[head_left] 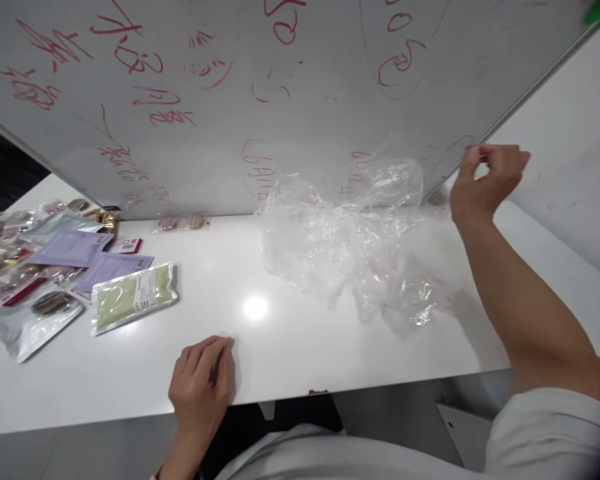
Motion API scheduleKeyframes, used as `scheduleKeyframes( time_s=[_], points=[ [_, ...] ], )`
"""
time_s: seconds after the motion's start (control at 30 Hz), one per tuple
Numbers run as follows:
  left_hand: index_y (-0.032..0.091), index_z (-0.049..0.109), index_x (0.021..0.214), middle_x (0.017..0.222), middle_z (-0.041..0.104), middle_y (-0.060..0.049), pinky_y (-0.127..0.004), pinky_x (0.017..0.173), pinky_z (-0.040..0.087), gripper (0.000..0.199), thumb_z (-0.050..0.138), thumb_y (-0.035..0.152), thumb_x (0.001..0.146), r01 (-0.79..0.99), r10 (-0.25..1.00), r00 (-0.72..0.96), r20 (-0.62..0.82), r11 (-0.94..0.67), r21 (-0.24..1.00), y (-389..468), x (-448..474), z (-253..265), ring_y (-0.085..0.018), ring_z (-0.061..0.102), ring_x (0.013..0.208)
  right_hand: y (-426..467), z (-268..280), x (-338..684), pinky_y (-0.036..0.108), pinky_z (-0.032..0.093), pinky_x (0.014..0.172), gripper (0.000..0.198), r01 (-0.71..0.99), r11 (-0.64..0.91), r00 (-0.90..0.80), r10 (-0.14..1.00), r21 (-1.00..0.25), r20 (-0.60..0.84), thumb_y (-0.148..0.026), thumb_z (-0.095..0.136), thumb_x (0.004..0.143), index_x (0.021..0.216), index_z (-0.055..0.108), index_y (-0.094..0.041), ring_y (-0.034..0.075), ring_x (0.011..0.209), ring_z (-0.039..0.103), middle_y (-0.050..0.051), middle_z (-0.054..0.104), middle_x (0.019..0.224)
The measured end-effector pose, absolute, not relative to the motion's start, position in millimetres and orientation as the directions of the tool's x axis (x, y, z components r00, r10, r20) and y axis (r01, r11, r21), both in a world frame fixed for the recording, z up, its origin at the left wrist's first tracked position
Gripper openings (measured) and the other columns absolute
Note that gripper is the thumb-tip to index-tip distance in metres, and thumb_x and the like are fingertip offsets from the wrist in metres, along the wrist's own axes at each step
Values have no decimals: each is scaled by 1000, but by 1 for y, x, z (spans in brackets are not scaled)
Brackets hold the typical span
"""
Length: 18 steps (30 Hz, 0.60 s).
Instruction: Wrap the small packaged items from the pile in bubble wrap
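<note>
My left hand [203,380] rests on the front of the white table [275,353], its fingers curled in loosely and nothing visible in them. Raised at the right, my right hand [490,177] has thumb and forefinger brought together in a pinch; whatever may be between the fingertips is too small to make out. Crumpled clear plastic film [330,240] lies on the table between my hands, heaped against the whiteboard. Nearest to my left hand is a green and silver pouch [135,298] lying flat.
Purple packets [73,248], a silver pouch [25,327] and many small wrapped items crowd the table's left end. Two small wrapped pieces [183,223] lie by the whiteboard [305,120], which stands along the back with red writing. The table's front edge has a chip [319,392].
</note>
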State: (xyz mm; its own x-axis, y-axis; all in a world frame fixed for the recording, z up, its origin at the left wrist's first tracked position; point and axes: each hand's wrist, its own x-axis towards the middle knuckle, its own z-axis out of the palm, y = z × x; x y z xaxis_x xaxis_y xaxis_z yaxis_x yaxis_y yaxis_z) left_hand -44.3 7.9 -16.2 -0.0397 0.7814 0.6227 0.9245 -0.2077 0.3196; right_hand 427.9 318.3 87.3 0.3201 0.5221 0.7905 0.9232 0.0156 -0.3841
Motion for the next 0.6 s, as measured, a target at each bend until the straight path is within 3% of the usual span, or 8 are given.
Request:
scheduleKeyframes(
  time_s=[0.07, 0.13, 0.23, 0.3, 0.37, 0.47, 0.53, 0.6],
  points=[
    [22, 68, 97, 92, 72, -4, -33, 76, 51, 15, 63, 13, 87, 925, 783, -44, 620, -203, 322, 8, -44, -17, -20, 65, 83, 285, 96, 378, 44, 34, 98, 28, 928, 306, -38, 642, -211, 766, -30, 42, 101, 100, 67, -17, 23, 103, 55, 15, 68, 103],
    [22, 69, 96, 92, 73, -4, -33, 76, 50, 12, 61, 16, 88, 925, 782, -47, 621, -201, 323, 9, -43, -17, -20, 64, 83, 257, 99, 326, 47, 30, 105, 32, 854, 514, -352, 685, -80, 638, -46, 52, 97, 113, 65, -21, 24, 116, 53, 11, 67, 118],
    [22, 69, 94, 93, 72, -5, -34, 75, 48, 12, 59, 17, 90, 925, 784, -48, 619, -199, 323, 8, -41, -17, -21, 63, 82, 242, 95, 259, 54, 24, 110, 51, 771, 637, -562, 678, 3, 473, -61, 61, 87, 124, 60, -26, 31, 137, 39, 7, 55, 141],
    [21, 68, 94, 93, 72, -5, -34, 75, 47, 12, 57, 17, 90, 921, 785, -49, 617, -203, 331, 7, -40, -17, -21, 62, 83, 248, 95, 227, 56, 23, 111, 38, 756, 654, -589, 686, -7, 428, -54, 54, 93, 115, 64, -25, 32, 138, 39, 8, 59, 135],
    [21, 68, 94, 94, 72, -5, -34, 76, 47, 13, 56, 16, 91, 908, 784, -60, 618, -214, 360, 5, -41, -18, -21, 62, 84, 256, 108, 205, 58, 24, 110, 30, 781, 622, -547, 720, -47, 426, -43, 46, 100, 101, 66, -21, 31, 129, 48, 9, 67, 118],
    [21, 67, 95, 94, 72, -6, -35, 77, 48, 15, 54, 16, 91, 867, 796, -98, 598, -226, 443, 2, -43, -19, -22, 61, 85, 249, 157, 185, 52, 40, 100, 29, 829, 540, -393, 746, -143, 538, -36, 42, 102, 100, 63, -15, 24, 102, 63, 8, 69, 97],
    [22, 67, 95, 91, 72, -5, -36, 76, 48, 14, 54, 18, 91, 827, 828, -136, 544, -207, 522, 2, -45, -18, -22, 61, 85, 229, 203, 178, 39, 49, 85, 29, 804, 558, -287, 670, -208, 685, -35, 41, 104, 108, 59, -13, 16, 83, 64, 5, 67, 89],
    [22, 67, 97, 89, 72, -5, -37, 75, 50, 13, 56, 23, 91, 739, 877, -183, 444, -175, 650, 2, -44, -14, -22, 63, 84, 205, 251, 174, 29, 47, 75, 35, 740, 636, -170, 492, -219, 854, -39, 37, 105, 111, 58, -11, 11, 78, 64, 4, 63, 86]
  ],
)
